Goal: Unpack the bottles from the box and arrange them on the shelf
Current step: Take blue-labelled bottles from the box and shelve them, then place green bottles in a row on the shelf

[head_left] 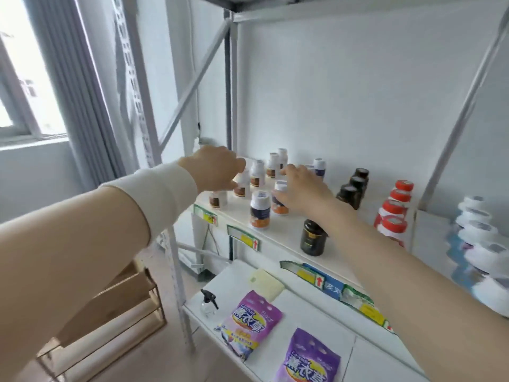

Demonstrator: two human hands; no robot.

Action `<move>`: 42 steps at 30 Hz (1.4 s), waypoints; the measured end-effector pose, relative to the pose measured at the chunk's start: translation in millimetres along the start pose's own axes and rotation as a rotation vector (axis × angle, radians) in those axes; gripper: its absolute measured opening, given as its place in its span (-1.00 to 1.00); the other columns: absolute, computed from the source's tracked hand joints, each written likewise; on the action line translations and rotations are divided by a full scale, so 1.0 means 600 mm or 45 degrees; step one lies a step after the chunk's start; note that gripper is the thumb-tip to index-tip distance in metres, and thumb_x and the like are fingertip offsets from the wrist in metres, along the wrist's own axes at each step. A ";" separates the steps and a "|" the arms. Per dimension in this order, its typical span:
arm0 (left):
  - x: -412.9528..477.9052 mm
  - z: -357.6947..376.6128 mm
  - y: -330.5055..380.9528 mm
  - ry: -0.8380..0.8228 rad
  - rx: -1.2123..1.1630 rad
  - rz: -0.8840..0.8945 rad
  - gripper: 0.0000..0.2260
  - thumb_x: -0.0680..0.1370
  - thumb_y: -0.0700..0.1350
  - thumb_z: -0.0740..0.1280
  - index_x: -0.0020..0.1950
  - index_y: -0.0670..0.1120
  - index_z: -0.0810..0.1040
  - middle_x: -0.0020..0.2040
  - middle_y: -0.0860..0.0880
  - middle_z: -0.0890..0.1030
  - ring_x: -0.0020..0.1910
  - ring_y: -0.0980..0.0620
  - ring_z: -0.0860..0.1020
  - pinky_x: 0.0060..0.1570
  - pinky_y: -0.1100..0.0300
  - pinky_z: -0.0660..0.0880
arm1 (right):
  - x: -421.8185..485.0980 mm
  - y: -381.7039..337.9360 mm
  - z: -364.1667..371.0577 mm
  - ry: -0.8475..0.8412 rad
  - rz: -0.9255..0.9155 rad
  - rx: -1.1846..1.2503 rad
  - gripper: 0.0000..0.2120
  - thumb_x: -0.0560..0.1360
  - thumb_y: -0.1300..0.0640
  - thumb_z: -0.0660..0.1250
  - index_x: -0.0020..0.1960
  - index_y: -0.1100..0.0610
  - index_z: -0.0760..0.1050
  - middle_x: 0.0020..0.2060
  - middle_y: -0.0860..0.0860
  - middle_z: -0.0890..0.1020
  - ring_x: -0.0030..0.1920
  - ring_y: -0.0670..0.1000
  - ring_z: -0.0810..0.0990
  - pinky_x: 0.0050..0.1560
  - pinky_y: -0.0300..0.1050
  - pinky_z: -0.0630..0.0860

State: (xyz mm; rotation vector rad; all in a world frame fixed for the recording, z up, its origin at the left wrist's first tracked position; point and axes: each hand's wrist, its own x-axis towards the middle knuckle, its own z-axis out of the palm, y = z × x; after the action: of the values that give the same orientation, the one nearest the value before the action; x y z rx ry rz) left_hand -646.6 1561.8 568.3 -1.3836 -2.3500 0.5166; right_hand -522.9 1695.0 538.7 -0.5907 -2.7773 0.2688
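Both my hands reach onto the white shelf (286,232). My left hand (217,168) curls its fingers around a small white bottle with a brown label (242,186) in a row of like bottles (257,173). My right hand (300,188) grips a white bottle with an orange and blue label (279,199). One more such bottle (260,209) stands in front of it. The open cardboard box (110,307) sits on the floor at the lower left.
Dark brown bottles (354,188) stand in a row, with one (312,238) near the shelf's front edge. Red-capped bottles (396,208) and white-capped ones (479,230) fill the right. The lower shelf holds purple detergent bags (250,318), a spray bottle (208,301) and a yellow sponge (265,282).
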 end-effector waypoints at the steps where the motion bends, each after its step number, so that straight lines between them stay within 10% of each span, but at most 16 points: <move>1: -0.027 0.025 -0.040 -0.046 0.006 -0.058 -0.63 0.57 0.05 0.19 0.35 -0.02 0.36 0.26 -0.06 0.50 0.23 -0.10 0.48 0.16 0.02 0.46 | 0.017 -0.044 0.020 -0.020 -0.062 0.024 -0.50 0.54 -0.03 0.21 0.40 0.17 0.24 0.35 0.16 0.36 0.33 0.16 0.37 0.25 0.00 0.35; 9: -0.263 0.288 -0.305 -0.443 -0.292 -0.564 -0.64 0.57 0.07 0.19 0.32 -0.03 0.39 0.21 -0.06 0.53 0.18 -0.10 0.52 0.03 0.10 0.44 | 0.149 -0.394 0.257 -0.332 -0.469 0.037 -0.48 0.55 -0.06 0.20 0.42 0.16 0.23 0.39 0.14 0.32 0.36 0.17 0.33 0.33 0.03 0.34; 16: -0.405 0.550 -0.405 -1.108 -0.654 -0.703 -0.61 0.57 0.06 0.23 0.32 -0.13 0.46 0.24 -0.07 0.53 0.21 -0.09 0.50 0.23 0.04 0.43 | 0.171 -0.587 0.512 -1.170 -0.650 -0.188 -0.50 0.55 -0.11 0.20 0.38 0.15 0.34 0.30 0.09 0.49 0.28 0.09 0.46 0.29 -0.02 0.40; 42: -0.284 1.256 -0.564 -1.347 -1.454 -1.193 -0.64 0.60 0.00 0.16 0.38 -0.04 0.32 0.30 -0.09 0.48 0.21 -0.12 0.51 0.17 0.01 0.46 | 0.579 -0.737 1.186 -1.664 -0.609 -0.270 -0.52 0.55 -0.07 0.20 0.41 0.12 0.28 0.33 0.09 0.47 0.30 0.11 0.45 0.26 -0.02 0.44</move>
State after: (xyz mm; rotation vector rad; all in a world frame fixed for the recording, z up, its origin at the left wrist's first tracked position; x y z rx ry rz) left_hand -1186.9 1162.7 57.4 0.1394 -3.9917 -0.6711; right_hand -1214.5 1358.2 58.0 0.4554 -4.0786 0.3193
